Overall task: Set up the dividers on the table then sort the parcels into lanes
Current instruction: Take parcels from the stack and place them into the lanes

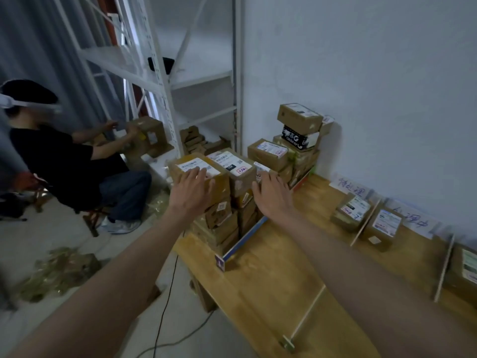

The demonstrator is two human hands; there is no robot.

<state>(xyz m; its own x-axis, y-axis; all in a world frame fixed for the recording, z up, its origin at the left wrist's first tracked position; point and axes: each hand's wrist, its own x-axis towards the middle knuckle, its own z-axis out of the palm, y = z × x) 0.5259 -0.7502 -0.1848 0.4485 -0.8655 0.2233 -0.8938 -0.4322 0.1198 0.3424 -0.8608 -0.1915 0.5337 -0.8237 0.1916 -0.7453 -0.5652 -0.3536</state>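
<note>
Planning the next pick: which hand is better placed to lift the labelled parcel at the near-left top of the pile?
Left. The left hand already lies flat on that parcel. The right hand is further right, by the neighbouring stack, near the tray's blue edge.

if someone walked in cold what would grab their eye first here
Most striking is the tall pile of cardboard parcels at the left end of the wooden table, with the left hand flat on a top box and the right hand beside it. Along the wall, thin dividers separate a few sorted parcels.
</note>
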